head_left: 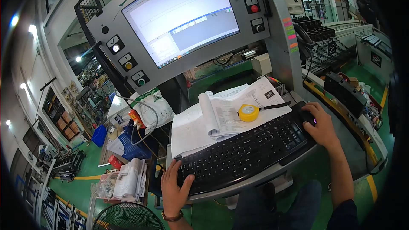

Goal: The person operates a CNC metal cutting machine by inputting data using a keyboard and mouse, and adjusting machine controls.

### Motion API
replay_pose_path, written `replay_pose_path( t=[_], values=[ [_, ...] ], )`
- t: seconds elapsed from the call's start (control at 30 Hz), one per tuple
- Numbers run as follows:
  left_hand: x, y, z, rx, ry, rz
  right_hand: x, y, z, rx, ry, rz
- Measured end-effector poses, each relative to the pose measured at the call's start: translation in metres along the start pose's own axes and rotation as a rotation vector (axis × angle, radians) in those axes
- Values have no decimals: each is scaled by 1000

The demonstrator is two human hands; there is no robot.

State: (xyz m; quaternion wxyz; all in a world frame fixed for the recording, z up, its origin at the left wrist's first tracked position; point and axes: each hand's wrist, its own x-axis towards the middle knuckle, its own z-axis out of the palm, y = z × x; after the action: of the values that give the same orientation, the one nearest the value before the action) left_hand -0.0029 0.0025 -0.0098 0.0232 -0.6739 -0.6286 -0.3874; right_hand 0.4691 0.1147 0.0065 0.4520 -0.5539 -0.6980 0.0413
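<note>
My left hand [174, 187] rests at the left end of a black keyboard [243, 155], its fingers and thumb spread over the edge keys. A watch or bracelet circles that wrist. At the keyboard's right end my right hand [320, 125] curves over a dark computer mouse [306, 115], mostly hidden under the palm, with a small purple glow at its side. Behind the keyboard lie printed papers [191, 128], some curled at the edge. A yellow tape measure [248, 113] sits on them, beside a black pen-like item [275, 106].
A grey control panel with a lit monitor [183, 17] stands ahead, with a red button [254, 8] at its right. To the left are a white bag [154, 110], a blue basket [133, 142], stacked papers [128, 179] and a fan [128, 217]. Machinery [341, 98] stands right.
</note>
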Motion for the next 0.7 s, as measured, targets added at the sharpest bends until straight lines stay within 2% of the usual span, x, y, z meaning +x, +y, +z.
replay_pose_path(
  t=[0.3, 0.4, 0.7],
  values=[
    [0, -1, 0, -4, 1, -2, 0, 4, 1, -13, -9, -27],
    [0, -1, 0, -6, 2, 0, 1, -5, -2, 44, -68, 28],
    [0, -2, 1, -6, 5, 2, 3, 0, 0, 17, -112, -34]
  ],
)
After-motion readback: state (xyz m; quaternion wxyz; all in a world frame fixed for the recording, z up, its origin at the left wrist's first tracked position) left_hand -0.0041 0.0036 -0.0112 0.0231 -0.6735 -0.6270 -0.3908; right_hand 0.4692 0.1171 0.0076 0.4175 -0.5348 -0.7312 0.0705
